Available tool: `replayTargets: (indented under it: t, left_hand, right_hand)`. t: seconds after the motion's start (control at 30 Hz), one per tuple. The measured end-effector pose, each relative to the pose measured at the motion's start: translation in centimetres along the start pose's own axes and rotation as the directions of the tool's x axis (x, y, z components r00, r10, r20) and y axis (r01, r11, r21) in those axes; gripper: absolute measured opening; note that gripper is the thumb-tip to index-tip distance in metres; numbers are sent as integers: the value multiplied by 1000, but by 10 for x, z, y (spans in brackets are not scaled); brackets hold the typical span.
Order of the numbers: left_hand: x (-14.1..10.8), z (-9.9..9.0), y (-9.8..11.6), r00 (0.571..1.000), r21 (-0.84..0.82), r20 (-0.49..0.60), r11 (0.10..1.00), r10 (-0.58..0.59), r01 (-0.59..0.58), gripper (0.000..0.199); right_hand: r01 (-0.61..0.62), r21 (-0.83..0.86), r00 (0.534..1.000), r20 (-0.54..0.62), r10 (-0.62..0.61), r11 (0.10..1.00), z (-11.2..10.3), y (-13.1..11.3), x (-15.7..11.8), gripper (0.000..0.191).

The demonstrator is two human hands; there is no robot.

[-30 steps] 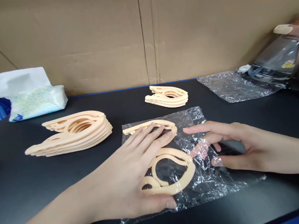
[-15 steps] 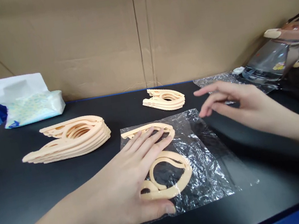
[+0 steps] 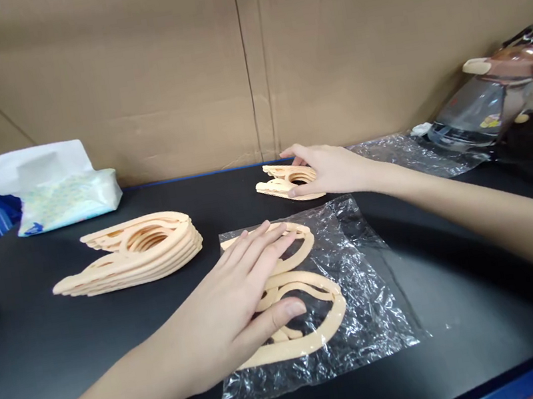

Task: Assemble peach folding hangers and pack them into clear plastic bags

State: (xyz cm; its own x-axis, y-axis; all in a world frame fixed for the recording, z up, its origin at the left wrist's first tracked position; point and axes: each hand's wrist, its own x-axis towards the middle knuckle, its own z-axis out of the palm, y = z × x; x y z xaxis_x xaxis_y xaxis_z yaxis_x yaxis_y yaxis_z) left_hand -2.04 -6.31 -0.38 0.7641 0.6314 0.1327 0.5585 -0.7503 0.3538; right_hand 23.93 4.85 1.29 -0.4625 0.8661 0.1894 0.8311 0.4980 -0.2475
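Observation:
My left hand [image 3: 240,291] lies with its fingers spread over a clear plastic bag [image 3: 363,299], which has two cream folded plastic pieces [image 3: 333,320] in it. Around the right end of a small stack of similar cream pieces [image 3: 277,187] at the back of the table is my right hand [image 3: 330,169], with the thumb on the near side and fingers on the far side. A taller stack of cream pieces [image 3: 169,255] stands to the left of the bag.
At the back left sits a tissue pack [image 3: 69,200]. Another clear plastic bag [image 3: 391,156] and a transparent bottle with a brown animal-shaped top [image 3: 469,110] are at the back right. Cardboard [image 3: 166,74] rises behind the black table [image 3: 165,323].
My right hand has moved left and come around the small stack. My left thumb has lifted away from the bag's near side, up over the lower piece.

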Motion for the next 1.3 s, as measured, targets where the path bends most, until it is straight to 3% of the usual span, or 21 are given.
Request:
replayTargets:
  t: [0.13, 0.3, 0.43, 0.57, 0.73, 0.9, 1.1, 1.3]
  left_hand:
    - [1, 0, 2, 999, -15, 1, 999, 33, -33, 60]
    - [2, 2, -3, 1000, 32, 7, 999, -8, 8, 60]
    - [2, 6, -13, 999, 65, 40, 998, -8, 6, 65]
    - [3, 9, -18, 999, 68, 49, 998, -20, 17, 68]
    - [5, 7, -14, 994, 78, 90, 995, -69, 62, 74]
    - [6, 4, -11, 990, 75, 112, 994, -89, 81, 76]
    - [4, 8, -16, 997, 67, 65, 997, -48, 44, 70]
    - [2, 15, -21, 1000, 87, -3, 996, 19, -19, 68]
  right_hand:
    - [-8, -21, 999, -38, 7, 1000, -4, -7, -1, 71]
    - [-36, -16, 992, -120, 34, 999, -36, -2, -24, 80]
    - [-30, -4, 999, 34, 30, 1000, -64, 7, -61, 84]
    - [-51, -35, 986, 160, 56, 998, -76, 7, -97, 80]
    - [-11, -56, 978, 208, 23, 998, -67, 3, -134, 72]
    - [2, -145, 986, 165, 22, 989, -49, 5, -155, 78]
    - [119, -102, 981, 167, -101, 988, -36, -6, -140, 75]
    - [132, 35, 990, 38, -134, 991, -23, -15, -124, 75]
